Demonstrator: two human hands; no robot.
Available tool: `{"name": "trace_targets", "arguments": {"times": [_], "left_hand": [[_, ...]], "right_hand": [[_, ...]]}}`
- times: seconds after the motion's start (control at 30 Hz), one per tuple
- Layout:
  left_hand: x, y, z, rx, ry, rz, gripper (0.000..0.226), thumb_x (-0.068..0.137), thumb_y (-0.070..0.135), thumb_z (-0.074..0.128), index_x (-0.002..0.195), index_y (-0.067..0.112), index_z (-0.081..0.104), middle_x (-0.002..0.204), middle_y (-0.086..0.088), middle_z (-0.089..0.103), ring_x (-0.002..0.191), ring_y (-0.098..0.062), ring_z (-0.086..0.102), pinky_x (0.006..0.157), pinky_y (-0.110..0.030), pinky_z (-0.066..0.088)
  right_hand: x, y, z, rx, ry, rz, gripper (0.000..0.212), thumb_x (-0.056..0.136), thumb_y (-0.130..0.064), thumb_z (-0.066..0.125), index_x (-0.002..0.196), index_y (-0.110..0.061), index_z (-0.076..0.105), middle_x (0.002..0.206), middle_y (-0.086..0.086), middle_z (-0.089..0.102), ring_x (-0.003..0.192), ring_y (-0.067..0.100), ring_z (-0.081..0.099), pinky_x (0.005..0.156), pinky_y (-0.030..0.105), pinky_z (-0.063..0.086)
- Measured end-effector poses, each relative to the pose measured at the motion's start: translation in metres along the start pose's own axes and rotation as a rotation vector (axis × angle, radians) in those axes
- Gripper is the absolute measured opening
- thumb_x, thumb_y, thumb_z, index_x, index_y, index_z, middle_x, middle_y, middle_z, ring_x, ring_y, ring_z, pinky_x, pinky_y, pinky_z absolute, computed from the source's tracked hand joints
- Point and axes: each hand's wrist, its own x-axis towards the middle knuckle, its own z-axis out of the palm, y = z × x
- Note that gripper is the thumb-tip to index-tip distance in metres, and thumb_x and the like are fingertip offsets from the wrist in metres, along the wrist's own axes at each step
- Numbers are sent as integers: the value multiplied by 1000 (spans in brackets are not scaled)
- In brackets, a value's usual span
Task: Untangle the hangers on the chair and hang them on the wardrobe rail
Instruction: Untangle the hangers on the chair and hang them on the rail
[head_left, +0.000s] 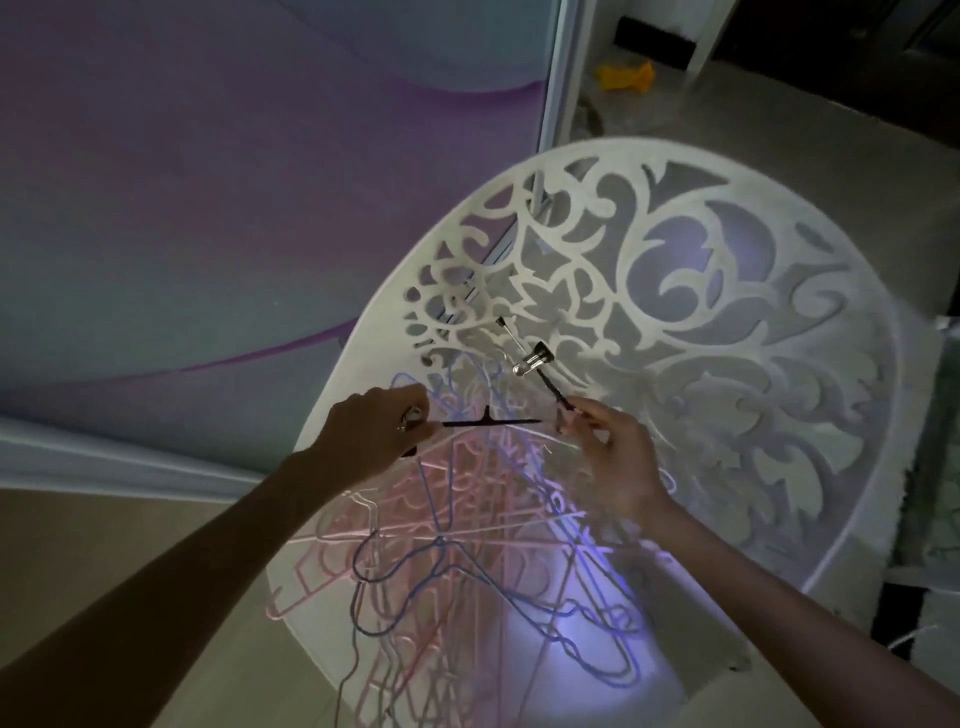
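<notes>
A tangled pile of pink, blue and white hangers (457, 561) lies on the seat of a white chair with a carved openwork back (701, 322). My left hand (374, 431) grips one end of a thin black clip hanger (488, 422), at its metal clip, just above the pile. My right hand (608, 447) pinches a second black bar (556, 392) that carries a shiny metal clip (535, 358) near the chair back. The wardrobe rail is out of view.
A purple and grey panel (208, 208) fills the upper left. A white frame post (558, 73) stands behind the chair, with a yellow object (626, 78) on the floor beyond it. A white fluffy rug (930, 478) lies to the right.
</notes>
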Motion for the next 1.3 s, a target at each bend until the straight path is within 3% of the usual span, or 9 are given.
{"name": "trace_targets", "arguments": {"times": [0.2,0.37,0.53,0.7,0.8,0.93,1.0,1.17,1.3], "left_hand": [[-11,2,-14,-168,-57,-127,31,79,43,68,64,26,47,73,6,56,76,-18,56,61,-26,36],[-33,9,-8,-255,45,-203,19,79,40,70,70,33,54,81,8,62,79,-14,61,62,-23,39],[-57,22,7,-304,163,-230,13,84,36,65,95,32,70,86,9,69,84,-11,65,65,-20,39],[-50,17,1,-236,179,-207,17,85,37,62,93,29,74,93,3,73,86,-17,66,66,-22,41],[-49,20,-9,-181,195,-144,20,87,40,60,96,28,73,94,4,73,85,-17,67,68,-21,38],[-49,23,-14,-170,250,-137,21,87,41,59,94,28,73,90,5,73,85,-17,67,68,-21,37],[-51,23,-12,-200,226,-170,21,87,39,59,91,25,74,88,2,73,84,-20,67,68,-22,39],[-51,3,9,-838,123,-400,7,82,21,70,77,19,76,50,9,66,53,-4,65,72,-36,59],[-57,2,12,-1052,-112,-425,18,86,13,65,96,-1,70,43,14,62,38,9,55,43,-7,46]], "right_hand": [[-6,1,-27,81,-43,10,25,92,-13,57,89,-37,62,82,-7,72,84,16,69,79,30,52],[-12,6,-35,-11,-40,49,21,96,-31,47,85,-49,48,77,-5,70,79,22,70,78,53,55],[-28,0,-24,-169,13,-10,6,95,-15,49,99,-19,49,84,5,73,78,29,70,75,46,54],[-27,-8,-14,-523,22,-43,17,92,-13,49,107,-6,44,83,19,68,82,39,63,65,39,44],[-8,-19,-17,-737,-96,6,22,87,-13,53,107,-6,45,91,23,66,89,42,61,68,40,44],[16,-35,-20,-735,-283,105,20,72,-15,67,73,-18,47,86,12,70,88,30,65,76,33,50],[21,-34,-18,-678,-274,176,14,72,-14,67,77,-21,56,81,8,71,84,23,68,83,32,52],[20,-11,-8,-488,-352,497,17,78,-8,60,65,-2,70,66,13,72,65,19,71,81,40,58],[18,-15,-11,-365,-353,578,8,71,-1,71,65,3,68,52,10,67,55,21,67,74,38,59]]}}
